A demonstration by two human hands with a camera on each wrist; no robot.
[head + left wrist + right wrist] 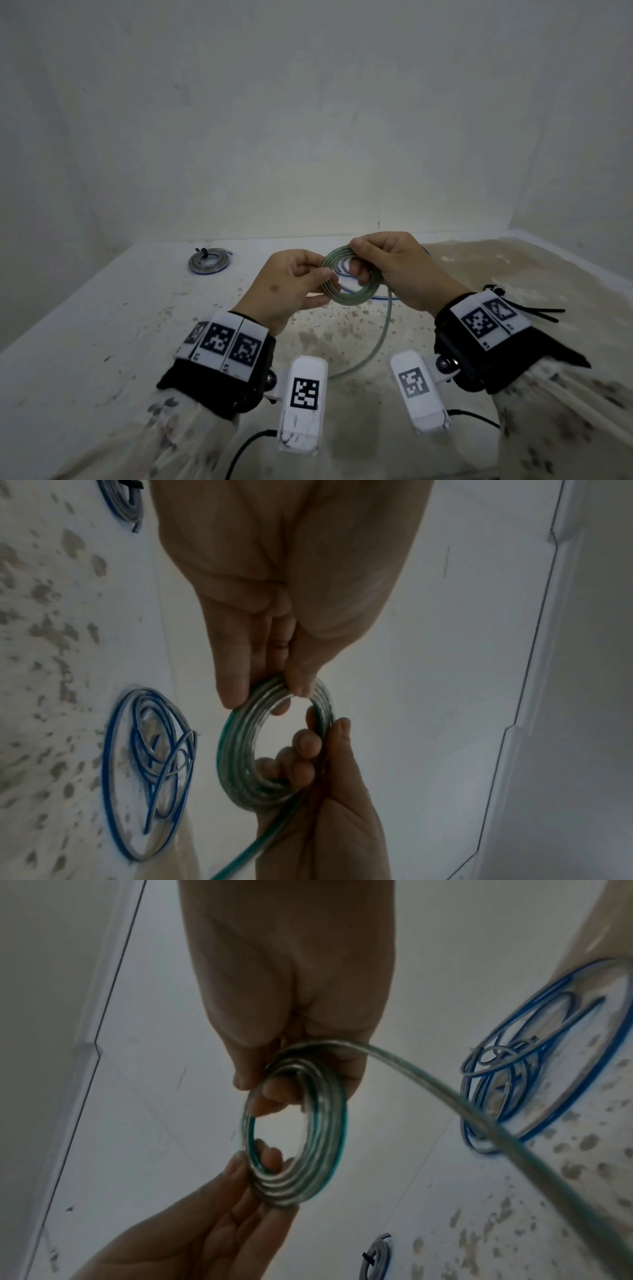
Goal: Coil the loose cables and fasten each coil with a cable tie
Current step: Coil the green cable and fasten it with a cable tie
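With both hands pinching it, left hand (pixel 291 284) and right hand (pixel 394 267) keep the green cable coil (pixel 352 274) from springing open. Its tail (pixel 373 349) trails onto the surface (pixel 102 325), unwound.

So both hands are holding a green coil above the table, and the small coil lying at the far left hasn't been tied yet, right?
Not quite. Both hands, left hand and right hand, do hold the green coil above the table, but the small coil at the far left is already tied: the head view shows a black cable tie on it.
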